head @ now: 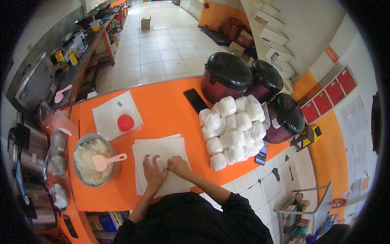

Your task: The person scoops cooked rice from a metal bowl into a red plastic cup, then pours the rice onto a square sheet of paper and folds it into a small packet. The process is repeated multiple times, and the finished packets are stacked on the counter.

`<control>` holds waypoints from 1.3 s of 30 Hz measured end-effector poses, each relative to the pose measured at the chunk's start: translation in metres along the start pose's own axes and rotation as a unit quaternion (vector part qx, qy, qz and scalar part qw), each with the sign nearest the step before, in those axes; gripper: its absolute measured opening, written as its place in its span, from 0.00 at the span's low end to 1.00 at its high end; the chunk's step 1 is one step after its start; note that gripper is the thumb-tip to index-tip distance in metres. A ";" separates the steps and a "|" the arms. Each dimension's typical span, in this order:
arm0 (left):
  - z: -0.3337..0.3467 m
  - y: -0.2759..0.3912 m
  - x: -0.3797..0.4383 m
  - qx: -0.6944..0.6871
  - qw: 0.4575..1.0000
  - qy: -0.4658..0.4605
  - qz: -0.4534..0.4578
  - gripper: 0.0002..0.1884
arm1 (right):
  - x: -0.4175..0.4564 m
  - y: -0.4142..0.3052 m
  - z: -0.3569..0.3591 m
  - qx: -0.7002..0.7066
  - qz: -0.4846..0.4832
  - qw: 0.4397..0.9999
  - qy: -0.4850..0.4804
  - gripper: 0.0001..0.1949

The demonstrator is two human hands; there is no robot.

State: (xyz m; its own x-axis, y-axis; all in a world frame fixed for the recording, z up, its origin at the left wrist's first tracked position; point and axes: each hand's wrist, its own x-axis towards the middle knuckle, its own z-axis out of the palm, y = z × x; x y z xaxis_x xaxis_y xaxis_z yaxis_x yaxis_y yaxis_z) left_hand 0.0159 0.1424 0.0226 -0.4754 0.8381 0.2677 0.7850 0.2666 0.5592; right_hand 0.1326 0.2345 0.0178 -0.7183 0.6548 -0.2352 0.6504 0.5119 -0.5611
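My left hand (154, 172) curls over a small white paper bundle (157, 162) on a stack of white wrapping paper (141, 180). From the other side, my right hand (179, 166) pinches the bundle's paper with bent fingers. What lies inside the paper is hidden. To the left stands a metal pot of cooked rice (88, 158), with a pink rice paddle (105, 161) lying on the rice. A heap of white wrapped bundles (234, 134) is piled to the right of the paper stack.
A red cup (125, 123) stands on a sheet pack (105, 113) at the back left. One phone (195, 100) lies behind the heap, another phone (261, 155) at its right. Lidded dark red containers (225, 77) line the far right of the orange table (164, 106).
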 end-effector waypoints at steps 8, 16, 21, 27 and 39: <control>0.014 -0.029 -0.012 -0.058 0.989 -0.005 -0.136 0.42 | -0.034 -0.003 0.066 -0.146 -0.150 0.952 0.225 0.09; 0.003 -0.015 0.002 0.027 0.986 -0.068 -0.151 0.40 | 0.006 0.041 0.040 0.256 0.079 0.959 0.090 0.07; -0.012 0.004 -0.004 0.050 0.998 0.001 0.043 0.30 | -0.001 0.040 0.011 0.213 0.047 0.956 0.196 0.08; 0.007 -0.051 -0.019 0.036 0.965 -0.105 0.238 0.19 | -0.017 0.025 0.043 0.045 -0.114 0.981 0.152 0.11; 0.011 -0.090 -0.022 0.005 0.924 -0.137 0.357 0.24 | -0.030 0.003 0.014 0.142 0.064 0.983 0.096 0.16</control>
State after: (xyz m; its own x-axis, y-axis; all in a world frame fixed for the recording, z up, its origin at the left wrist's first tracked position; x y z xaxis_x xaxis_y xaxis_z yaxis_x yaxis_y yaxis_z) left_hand -0.0403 0.1054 -0.0424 0.2822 0.8905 0.3568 0.8637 -0.3977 0.3095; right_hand 0.1528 0.2089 0.0124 -0.5573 0.8106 -0.1796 0.6178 0.2604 -0.7420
